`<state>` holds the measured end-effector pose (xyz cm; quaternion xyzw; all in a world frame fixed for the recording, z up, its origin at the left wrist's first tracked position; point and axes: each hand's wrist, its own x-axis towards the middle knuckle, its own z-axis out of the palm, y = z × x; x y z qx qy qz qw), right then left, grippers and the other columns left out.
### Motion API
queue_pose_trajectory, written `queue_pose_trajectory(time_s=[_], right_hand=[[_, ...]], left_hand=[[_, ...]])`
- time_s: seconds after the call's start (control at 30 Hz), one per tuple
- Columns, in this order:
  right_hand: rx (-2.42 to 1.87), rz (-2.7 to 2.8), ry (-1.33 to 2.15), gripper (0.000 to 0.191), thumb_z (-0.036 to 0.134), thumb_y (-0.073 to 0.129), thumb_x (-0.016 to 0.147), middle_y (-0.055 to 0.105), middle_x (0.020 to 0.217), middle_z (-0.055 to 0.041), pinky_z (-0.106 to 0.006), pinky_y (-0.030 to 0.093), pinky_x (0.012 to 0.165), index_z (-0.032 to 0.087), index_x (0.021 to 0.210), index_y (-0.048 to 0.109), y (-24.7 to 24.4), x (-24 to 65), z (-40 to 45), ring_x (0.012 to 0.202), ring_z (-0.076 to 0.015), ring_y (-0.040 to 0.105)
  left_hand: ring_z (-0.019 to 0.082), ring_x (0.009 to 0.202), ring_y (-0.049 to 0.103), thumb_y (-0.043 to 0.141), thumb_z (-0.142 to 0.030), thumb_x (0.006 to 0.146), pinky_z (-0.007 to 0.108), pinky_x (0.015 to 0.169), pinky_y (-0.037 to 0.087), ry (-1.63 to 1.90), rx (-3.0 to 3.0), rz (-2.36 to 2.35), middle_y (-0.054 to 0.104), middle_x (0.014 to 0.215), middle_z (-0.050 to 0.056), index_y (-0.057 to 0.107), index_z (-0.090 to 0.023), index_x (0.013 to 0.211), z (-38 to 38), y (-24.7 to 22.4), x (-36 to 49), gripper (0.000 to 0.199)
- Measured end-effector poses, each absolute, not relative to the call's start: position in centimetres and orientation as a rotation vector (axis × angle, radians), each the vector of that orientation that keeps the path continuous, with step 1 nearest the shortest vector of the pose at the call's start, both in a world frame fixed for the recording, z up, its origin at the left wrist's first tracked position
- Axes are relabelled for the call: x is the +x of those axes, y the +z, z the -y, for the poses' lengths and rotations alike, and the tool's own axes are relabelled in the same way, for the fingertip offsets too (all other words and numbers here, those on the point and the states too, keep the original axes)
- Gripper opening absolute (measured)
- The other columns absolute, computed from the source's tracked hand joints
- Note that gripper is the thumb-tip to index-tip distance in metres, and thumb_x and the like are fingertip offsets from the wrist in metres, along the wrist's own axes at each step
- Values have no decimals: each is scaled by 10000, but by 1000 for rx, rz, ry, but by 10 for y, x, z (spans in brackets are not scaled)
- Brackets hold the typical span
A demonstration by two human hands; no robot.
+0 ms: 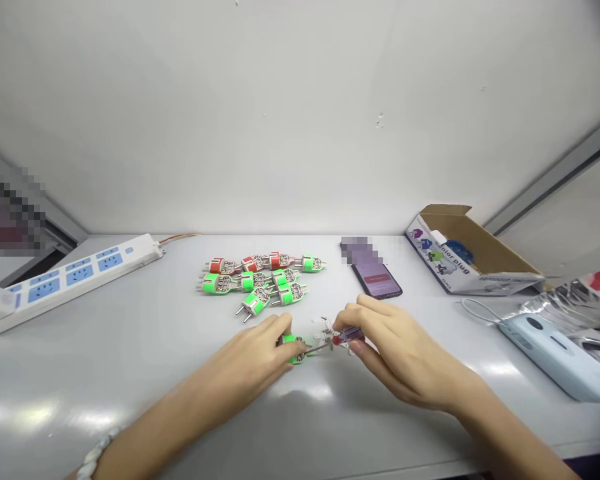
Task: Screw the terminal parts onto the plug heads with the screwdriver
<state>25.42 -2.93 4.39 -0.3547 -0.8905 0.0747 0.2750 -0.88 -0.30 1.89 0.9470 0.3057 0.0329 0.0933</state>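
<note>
My left hand (270,348) is closed on a green plug (299,358), holding it low over the grey table with its inner metal parts exposed. A screwdriver (349,335) with a clear purplish handle and red collar is gripped in my right hand (387,347). Its shaft points left and its tip meets the plug's inner side; the exact contact spot is too small to make out. Small white pieces with metal bits (325,327) lie on the table just behind and around the screwdriver.
Several opened green and red plugs (253,281) are grouped behind my hands. A white power strip (80,273) stretches along the left. On the right are a phone (375,270), an open carton (473,257), a pale blue power bank (555,353) and plastic packaging (580,293).
</note>
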Motion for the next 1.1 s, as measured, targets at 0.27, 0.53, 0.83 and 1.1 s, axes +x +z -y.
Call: queue_pose_trajectory(time_s=[0.27, 0.53, 0.83, 1.1], right_hand=[[-915, 2310, -83, 373, 384, 431, 1094, 505, 647, 3, -290, 282, 543, 193, 785, 515, 34, 253, 26, 587, -159, 399], [-999, 2339, 414, 180, 177, 375, 1089, 651, 939, -50, -275, 442, 715, 188, 1074, 554, 46, 255, 31, 797, -166, 577], [-903, 2303, -115, 392, 371, 422, 1099, 485, 619, 4, -309, 263, 555, 213, 744, 474, 37, 250, 28, 588, -169, 371], [-961, 2357, 460, 185, 119, 385, 1053, 649, 925, -53, -309, 487, 710, 202, 1053, 550, 49, 256, 30, 801, -183, 578]], left_hand=[[188, 782, 518, 474, -117, 981, 261, 631, 369, 63, 2844, -924, 525, 935, 29, 660, -236, 1136, 3, 17, -6, 270], [176, 780, 516, 489, -157, 999, 242, 631, 362, 63, 2821, -923, 534, 959, 25, 644, -242, 1151, 3, 20, -7, 233], [186, 757, 514, 394, -141, 1029, 260, 624, 374, 182, 2864, -876, 528, 916, 36, 669, -217, 1066, 3, 17, -7, 288], [177, 752, 510, 464, -126, 998, 244, 610, 361, 58, 2875, -913, 529, 916, 26, 653, -228, 1096, 2, 20, -6, 236]])
